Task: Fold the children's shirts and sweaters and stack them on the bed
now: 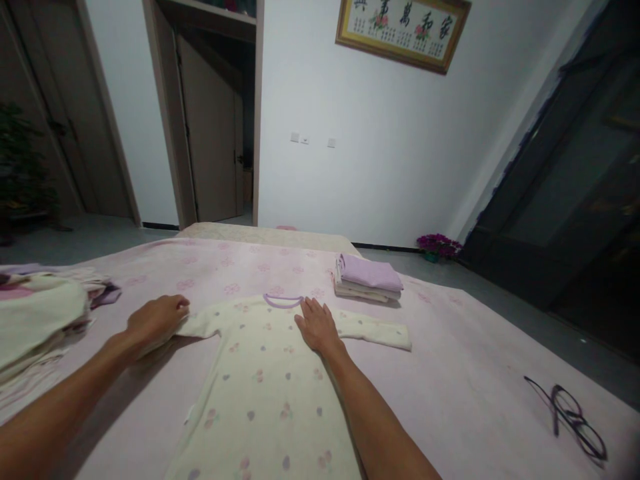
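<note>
— Where's the garment?
— Cream long-sleeved infant garment [265,383] flat on the pink bedcover [450,373], directly beneath both hands. Long axis straight out from the chest: lilac collar [283,301] far, hem near.

— Hands?
— Left hand [156,323]: fingers together, lightly curled at the left sleeve [200,327], no clear pinch. Right hand [317,327]: fingers spread, palm flat on the chest.

— Nearer the collar?
— Right hand, just below it. Right sleeve [380,335] out sideways, untouched.

— Around it?
— Folded lilac-and-cream clothes [367,277] beyond that sleeve; heaped clothes [35,320] off left; glasses [567,420] well right.
</note>
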`<state>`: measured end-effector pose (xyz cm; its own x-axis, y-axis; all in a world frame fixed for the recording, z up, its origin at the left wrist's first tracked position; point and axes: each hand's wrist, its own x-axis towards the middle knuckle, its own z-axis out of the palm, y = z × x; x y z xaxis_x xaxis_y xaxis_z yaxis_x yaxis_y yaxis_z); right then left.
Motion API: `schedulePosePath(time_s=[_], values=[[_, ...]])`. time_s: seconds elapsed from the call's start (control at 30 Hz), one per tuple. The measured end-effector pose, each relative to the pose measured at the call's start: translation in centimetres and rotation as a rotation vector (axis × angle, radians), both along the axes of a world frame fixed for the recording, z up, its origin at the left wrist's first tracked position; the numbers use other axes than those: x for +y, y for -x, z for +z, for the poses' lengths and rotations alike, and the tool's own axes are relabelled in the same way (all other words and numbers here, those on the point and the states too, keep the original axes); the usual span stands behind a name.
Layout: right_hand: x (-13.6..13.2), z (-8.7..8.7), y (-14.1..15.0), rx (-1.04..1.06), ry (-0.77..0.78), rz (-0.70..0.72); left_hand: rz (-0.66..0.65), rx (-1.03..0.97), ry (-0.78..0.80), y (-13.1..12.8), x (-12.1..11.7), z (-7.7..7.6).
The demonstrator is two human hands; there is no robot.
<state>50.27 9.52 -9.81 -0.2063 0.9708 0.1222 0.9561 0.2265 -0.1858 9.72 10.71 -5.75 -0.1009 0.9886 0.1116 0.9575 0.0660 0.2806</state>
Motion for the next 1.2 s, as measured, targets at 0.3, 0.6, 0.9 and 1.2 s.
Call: schedulePosePath(time_s=[0.3, 0.6, 0.9, 1.2], values=[[0.4, -0.2, 0.0, -0.002, -0.008, -0.013, -0.289, -0.136, 0.120, 1.4, -2.6, -1.6], [0.2, -0.2, 0.0, -0.015, -0.033, -0.016, -0.200, -0.081, -0.077, 4.0, -0.7, 2.1], [0.3, -0.4, 0.1, -0.009, -0.079, -0.014, -0.087, 0.308, -0.139, 2.9, -0.4, 0.4], [0.5, -0.8, -0.1, -0.050, -0.050, -0.045, -0.352, 0.019, -0.237, -8.0, -3.0, -2.7]])
